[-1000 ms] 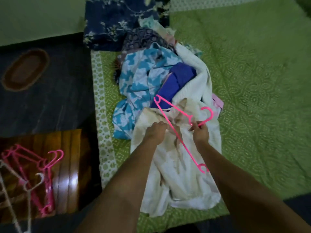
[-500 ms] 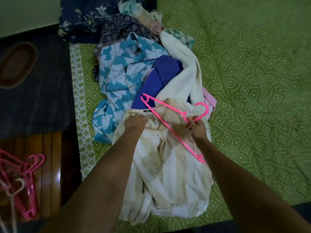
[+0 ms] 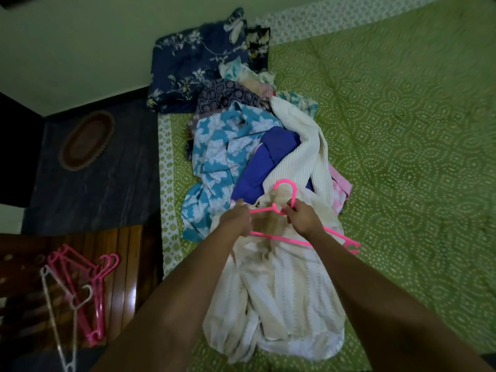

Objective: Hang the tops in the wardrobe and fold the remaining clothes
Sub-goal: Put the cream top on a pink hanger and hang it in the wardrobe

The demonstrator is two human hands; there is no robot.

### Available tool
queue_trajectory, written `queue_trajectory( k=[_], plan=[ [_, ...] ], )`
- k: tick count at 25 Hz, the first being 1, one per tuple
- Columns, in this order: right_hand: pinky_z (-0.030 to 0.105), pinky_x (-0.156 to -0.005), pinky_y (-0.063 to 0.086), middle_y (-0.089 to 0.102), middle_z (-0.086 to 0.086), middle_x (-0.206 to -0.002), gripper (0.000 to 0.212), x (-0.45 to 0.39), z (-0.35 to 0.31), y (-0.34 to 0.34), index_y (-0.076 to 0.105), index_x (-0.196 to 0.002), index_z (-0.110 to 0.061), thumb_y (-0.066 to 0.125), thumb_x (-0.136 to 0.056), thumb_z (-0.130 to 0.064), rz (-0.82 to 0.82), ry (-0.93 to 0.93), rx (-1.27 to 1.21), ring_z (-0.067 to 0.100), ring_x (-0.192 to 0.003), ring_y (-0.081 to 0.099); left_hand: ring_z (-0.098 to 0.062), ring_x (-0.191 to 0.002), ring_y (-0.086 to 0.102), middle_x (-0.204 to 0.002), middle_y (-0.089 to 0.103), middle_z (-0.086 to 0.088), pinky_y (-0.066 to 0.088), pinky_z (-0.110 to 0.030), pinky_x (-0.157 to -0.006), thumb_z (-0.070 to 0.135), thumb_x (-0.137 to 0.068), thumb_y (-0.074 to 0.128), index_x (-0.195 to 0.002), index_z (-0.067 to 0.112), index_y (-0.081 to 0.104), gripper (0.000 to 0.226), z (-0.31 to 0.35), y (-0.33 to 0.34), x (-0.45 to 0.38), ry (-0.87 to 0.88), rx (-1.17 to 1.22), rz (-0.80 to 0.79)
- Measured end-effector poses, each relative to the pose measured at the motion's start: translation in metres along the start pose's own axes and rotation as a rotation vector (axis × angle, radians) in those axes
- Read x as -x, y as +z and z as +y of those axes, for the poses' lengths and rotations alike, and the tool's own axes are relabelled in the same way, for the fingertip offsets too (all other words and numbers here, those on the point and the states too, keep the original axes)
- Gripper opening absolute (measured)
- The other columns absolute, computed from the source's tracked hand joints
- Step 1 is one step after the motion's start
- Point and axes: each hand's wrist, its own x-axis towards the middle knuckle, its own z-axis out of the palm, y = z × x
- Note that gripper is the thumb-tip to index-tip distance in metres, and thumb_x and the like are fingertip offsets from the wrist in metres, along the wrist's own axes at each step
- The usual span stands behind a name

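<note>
Head view: I see my right hand (image 3: 304, 218) pinching the pink plastic hanger (image 3: 284, 238), lying crosswise; my left hand (image 3: 236, 220) grips the cream textured top (image 3: 279, 291) at its neckline.

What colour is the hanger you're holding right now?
Bright pink hanger, plain, clearest in the head view against the cream top.

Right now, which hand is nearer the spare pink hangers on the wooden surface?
Left. The left hand grips the cream top on the side toward the spare pink hangers; the right hand holds the pink hanger at its neck, farther from them.
</note>
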Motion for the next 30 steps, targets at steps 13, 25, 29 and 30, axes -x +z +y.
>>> queue_trajectory(
  k=[13, 25, 29, 30],
  plan=[
    [0.043, -0.074, 0.047, 0.064, 0.003, -0.065, 0.024, 0.123, -0.111, -0.06, 0.058, -0.081, -0.018, 0.05, -0.097, -0.033, 0.227, -0.243, -0.228, 0.021, -0.067, 0.059, -0.028, -0.117, 0.043, -0.115, 0.059, -0.007, 0.032, -0.044, -0.094, 0.043, -0.097, 0.048, -0.125, 0.028, 0.051, 0.032, -0.011, -0.102, 0.159, 0.401, -0.043, 0.41],
    [0.042, -0.063, 0.035, 0.047, -0.002, -0.068, 0.028, 0.316, -0.179, -0.055, 0.042, -0.075, -0.02, 0.059, -0.092, -0.035, 0.855, -0.593, -0.18, 0.02, -0.066, 0.043, -0.029, -0.092, 0.058, -0.1, 0.065, -0.017, 0.027, -0.031, -0.063, 0.028, -0.097, 0.052, -0.1, 0.006, 0.063, 0.025, 0.037, -0.158, 0.373, 0.872, 0.056, 0.813],
    [0.035, -0.06, 0.034, 0.051, -0.006, -0.065, 0.025, 0.362, -0.179, -0.053, 0.048, -0.08, -0.018, 0.059, -0.092, -0.037, 0.824, -0.581, -0.296, 0.011, -0.061, 0.045, -0.032, -0.097, 0.058, -0.105, 0.065, -0.017, 0.04, -0.035, -0.074, 0.025, -0.098, 0.049, -0.102, 0.009, 0.061, 0.02, 0.04, -0.153, 0.404, 0.901, 0.016, 0.913],
    [0.037, -0.062, 0.038, 0.056, -0.002, -0.068, 0.033, 0.367, -0.169, -0.05, 0.053, -0.079, -0.016, 0.056, -0.09, -0.046, 0.756, -0.535, -0.286, 0.011, -0.064, 0.048, -0.033, -0.098, 0.058, -0.106, 0.064, -0.018, 0.04, -0.036, -0.075, 0.024, -0.098, 0.049, -0.102, 0.009, 0.061, 0.02, 0.041, -0.151, 0.41, 0.908, 0.015, 0.94]
  ],
)
